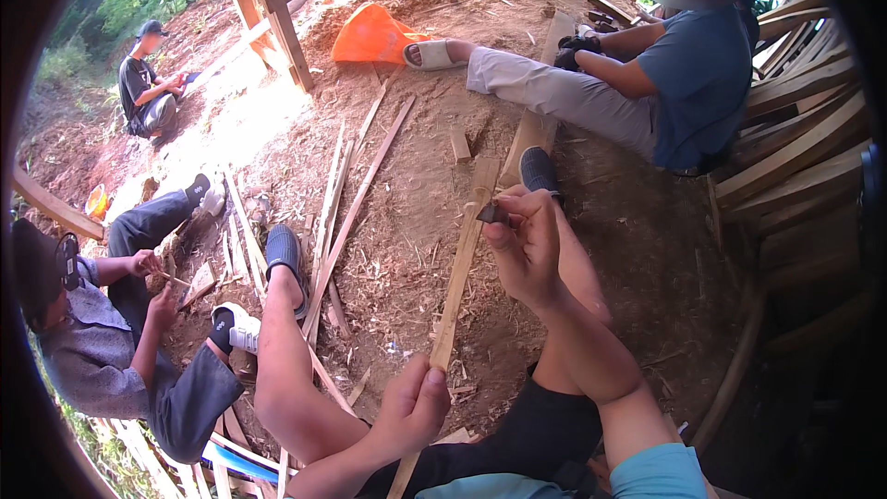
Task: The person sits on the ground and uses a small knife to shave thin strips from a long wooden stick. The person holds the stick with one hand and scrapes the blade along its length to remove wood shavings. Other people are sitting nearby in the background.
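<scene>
My left hand point(414, 407) grips the near end of a long pale wooden slat point(460, 268) that slants up and away over the dirt. My right hand point(527, 245) is closed on a small dark blade point(491, 213) pressed against the slat's upper part. My bare legs stretch out to either side of the slat, with dark sandals on both feet point(283, 249).
A person in a blue shirt point(693, 83) sits at the right on stacked wooden planks point(804, 148). Another seated person point(102, 333) at the left works a thin stick. A third person point(143, 83) crouches far left. Loose slats point(346, 203), wood chips and an orange bag point(374, 35) lie on the ground.
</scene>
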`<state>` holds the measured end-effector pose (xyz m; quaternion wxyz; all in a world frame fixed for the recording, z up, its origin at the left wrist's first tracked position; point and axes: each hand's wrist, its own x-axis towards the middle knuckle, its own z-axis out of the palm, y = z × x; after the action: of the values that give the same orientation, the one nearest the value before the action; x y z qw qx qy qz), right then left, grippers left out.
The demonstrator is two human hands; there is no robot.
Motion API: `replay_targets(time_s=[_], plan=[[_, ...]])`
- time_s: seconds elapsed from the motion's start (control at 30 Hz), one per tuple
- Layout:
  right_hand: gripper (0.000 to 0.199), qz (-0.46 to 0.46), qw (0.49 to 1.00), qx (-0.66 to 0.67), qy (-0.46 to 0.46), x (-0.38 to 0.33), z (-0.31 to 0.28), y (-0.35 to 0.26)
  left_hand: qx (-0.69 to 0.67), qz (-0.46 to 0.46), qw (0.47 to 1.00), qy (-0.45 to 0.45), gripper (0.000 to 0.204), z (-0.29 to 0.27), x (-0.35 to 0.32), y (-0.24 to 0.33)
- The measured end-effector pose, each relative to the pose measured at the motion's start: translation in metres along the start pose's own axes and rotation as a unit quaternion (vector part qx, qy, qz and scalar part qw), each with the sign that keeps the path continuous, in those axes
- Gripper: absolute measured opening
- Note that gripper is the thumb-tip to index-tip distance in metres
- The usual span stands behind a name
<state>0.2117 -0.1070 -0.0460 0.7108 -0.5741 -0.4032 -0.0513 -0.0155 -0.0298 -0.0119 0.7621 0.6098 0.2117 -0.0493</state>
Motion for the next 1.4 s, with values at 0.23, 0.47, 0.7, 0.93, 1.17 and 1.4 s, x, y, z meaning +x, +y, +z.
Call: replay_targets(time_s=[0.23,0.47,0.7,0.93,1.17,1.4], plan=[[0.03,0.201,0.953,-0.041,0.225,0.036,-0.039,0.01,0.051,-0.027,0.995,-0.077,0.022,0.015,-0.008,-0.011],[0.034,0.21,0.971,0.054,0.101,0.002,-0.025,-0.002,-0.036,-0.036,0.999,0.011,0.024,-0.017,0.006,-0.002],[0.031,0.151,0.981,0.043,-0.111,-0.011,0.005,-0.009,-0.076,-0.013,0.997,-0.014,0.024,-0.021,0.01,0.015],[0.03,0.138,0.978,-0.046,-0.148,-0.009,-0.008,-0.004,-0.108,-0.029,0.994,0.009,0.023,-0.016,0.014,0.007],[0.027,0.027,0.99,-0.124,-0.057,0.001,-0.014,-0.015,-0.005,-0.008,1.0,0.01,0.021,0.0,0.005,0.016],[0.029,0.028,0.994,-0.103,0.002,0.003,-0.011,-0.005,-0.019,-0.015,1.0,-0.006,0.022,-0.005,0.007,0.005]])
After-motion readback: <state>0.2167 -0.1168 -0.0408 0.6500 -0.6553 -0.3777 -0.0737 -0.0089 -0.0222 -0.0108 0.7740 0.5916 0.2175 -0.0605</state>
